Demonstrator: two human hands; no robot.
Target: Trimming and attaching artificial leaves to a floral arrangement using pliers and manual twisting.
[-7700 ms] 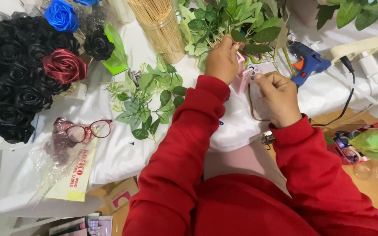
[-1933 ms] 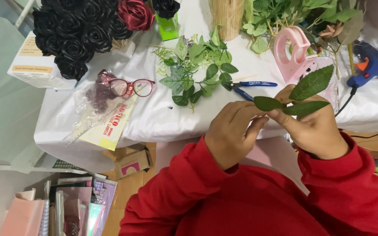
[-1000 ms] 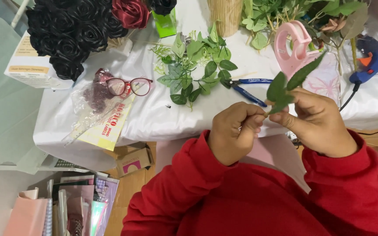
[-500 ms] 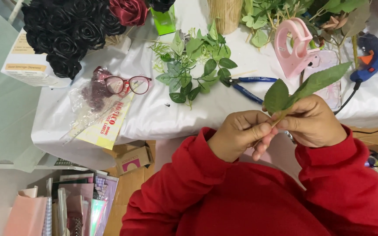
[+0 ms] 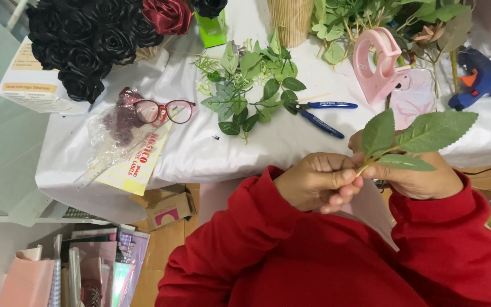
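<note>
Nearest I see my red knit sleeves, soft fabric. My left hand is curled, fingers pinched on the thin stem of the green serrated artificial leaf sprig. My right hand is closed around the same stem just beside it, the two hands touching. The sprig stands above both hands, three flat matte leaves fanned out, held in front of the table edge. Beyond, the white cloth-covered table, wrinkled. On it are blue-handled metal cutters, a loose pile of green leafy stems, and red round-framed glasses on crinkly clear plastic. Farther back are the glossy pink tape dispenser, blue glue gun, and black fabric roses.
</note>
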